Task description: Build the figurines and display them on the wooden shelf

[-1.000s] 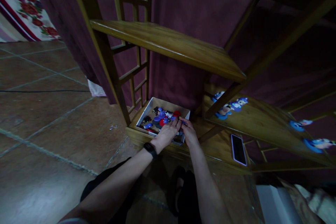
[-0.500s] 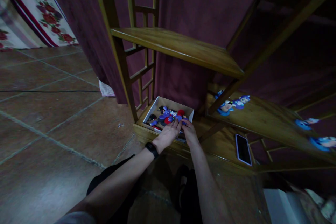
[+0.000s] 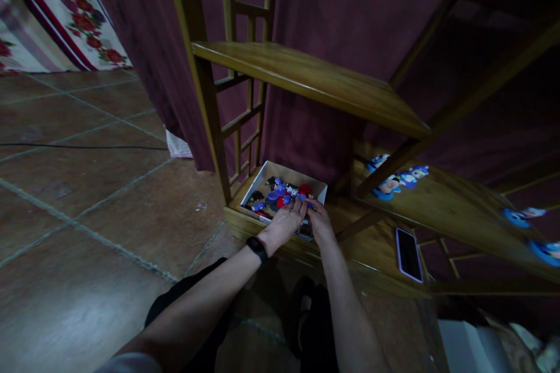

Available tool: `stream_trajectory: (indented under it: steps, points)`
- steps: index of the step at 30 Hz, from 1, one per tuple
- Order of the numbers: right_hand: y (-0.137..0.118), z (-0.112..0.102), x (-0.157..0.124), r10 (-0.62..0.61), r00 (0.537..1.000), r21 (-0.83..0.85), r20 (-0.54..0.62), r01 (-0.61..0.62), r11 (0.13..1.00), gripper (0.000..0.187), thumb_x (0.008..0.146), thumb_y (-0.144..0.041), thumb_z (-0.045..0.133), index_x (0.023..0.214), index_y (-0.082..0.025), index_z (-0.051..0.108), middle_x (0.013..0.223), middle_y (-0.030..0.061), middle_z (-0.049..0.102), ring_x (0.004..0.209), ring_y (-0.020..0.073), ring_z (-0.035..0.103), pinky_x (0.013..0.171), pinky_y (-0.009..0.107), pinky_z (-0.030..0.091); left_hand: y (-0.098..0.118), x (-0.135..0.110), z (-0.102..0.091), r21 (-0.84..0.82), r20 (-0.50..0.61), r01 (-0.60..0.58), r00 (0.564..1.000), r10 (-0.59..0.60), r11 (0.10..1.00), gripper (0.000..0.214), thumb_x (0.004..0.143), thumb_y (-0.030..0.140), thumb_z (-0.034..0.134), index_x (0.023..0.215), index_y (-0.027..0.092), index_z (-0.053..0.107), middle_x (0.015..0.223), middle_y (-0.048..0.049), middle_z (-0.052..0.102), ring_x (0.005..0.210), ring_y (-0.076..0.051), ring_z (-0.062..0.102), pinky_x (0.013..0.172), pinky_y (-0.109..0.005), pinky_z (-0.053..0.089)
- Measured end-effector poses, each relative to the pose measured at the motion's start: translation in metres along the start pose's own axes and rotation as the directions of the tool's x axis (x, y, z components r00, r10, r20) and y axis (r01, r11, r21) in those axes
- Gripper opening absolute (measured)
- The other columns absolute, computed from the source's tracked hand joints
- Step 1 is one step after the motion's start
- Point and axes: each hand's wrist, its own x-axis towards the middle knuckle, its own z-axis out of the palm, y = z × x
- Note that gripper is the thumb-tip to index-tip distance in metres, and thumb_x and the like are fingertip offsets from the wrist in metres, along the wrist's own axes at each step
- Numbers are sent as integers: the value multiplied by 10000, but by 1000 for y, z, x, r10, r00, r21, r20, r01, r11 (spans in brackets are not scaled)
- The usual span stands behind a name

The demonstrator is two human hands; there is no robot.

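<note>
A shallow white-edged cardboard box (image 3: 250,191) stands on the low wooden shelf, with several small blue, red and black figurines (image 3: 276,189) lying loose in it. My left hand (image 3: 289,218), below a black wristband, reaches over the box's front edge with its fingers bent together. Beside it, my right hand (image 3: 319,218) curls inward at the box's right front corner. The fingertips of both hands meet around a small blue figurine (image 3: 308,204), mostly covered by them. What the left fingers grip is hidden.
A wooden upper shelf (image 3: 306,78) juts out above the box. To the right, a phone (image 3: 409,254) lies on the low shelf. Several blue figurines (image 3: 413,176) are on a raised shelf at the right. A dark curtain (image 3: 315,23) hangs behind; a cable (image 3: 87,146) crosses the tiled floor.
The view has shifted slightly, so the shelf and box sit a little further right. Both hands stay together at the box's right front corner, with hardly any movement in their fingers.
</note>
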Motion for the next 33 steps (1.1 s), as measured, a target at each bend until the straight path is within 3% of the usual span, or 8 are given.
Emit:
stream_trajectory:
  steps: [7,21,33]
  points:
    - [-4,2,-4,92,996,70,20,-94,993,336,595,-257,587,925,-209,631,803,-5,646,742,167,582,698,297,456,3,-2,-1,-25,34,17,999,-16,1000,542,774,10,357,1312,37,305,1291,-284,417,1106,-275,523,820,-376,470]
    - [-6,1,-8,111,994,107,2,-110,988,350,570,-246,584,914,-202,630,779,-14,624,706,149,563,674,281,442,8,-1,-5,1,69,24,997,-24,1000,486,793,13,349,1280,22,347,1272,-289,435,1120,-277,516,824,-378,476]
    - [-9,0,-11,84,996,93,-12,-83,992,313,581,-242,579,884,-203,647,808,-6,650,724,156,577,692,290,462,6,-5,-3,-61,32,21,999,-19,998,563,775,-6,350,1327,92,313,1316,-242,413,1100,-239,533,875,-364,453]
